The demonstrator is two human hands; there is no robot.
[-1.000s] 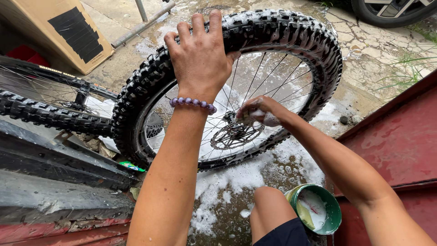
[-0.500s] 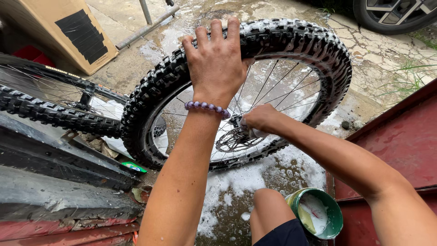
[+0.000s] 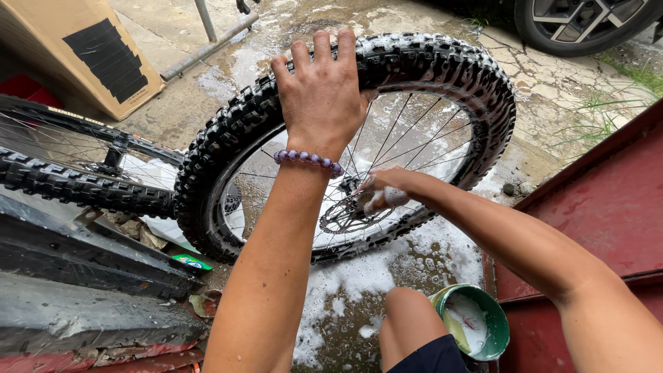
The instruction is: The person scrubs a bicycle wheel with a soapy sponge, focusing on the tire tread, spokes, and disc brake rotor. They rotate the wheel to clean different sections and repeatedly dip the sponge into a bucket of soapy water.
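The knobby tyre (image 3: 442,69) is black with a blocky raised tread, flecked with white suds, and thin silver spokes (image 3: 414,138) cross inside it around a grey brake disc (image 3: 343,217). A second tyre (image 3: 76,185) at the left is black with the same block pattern. The left wrist carries a bracelet (image 3: 309,160) of pale purple beads. White foam (image 3: 359,273) lies over the wet grey-brown ground. Near right, the small tub (image 3: 483,321) is green outside and white inside. The metal panel (image 3: 601,207) on the right is dark red. Far left, the cardboard box (image 3: 90,48) is tan with a black patch.
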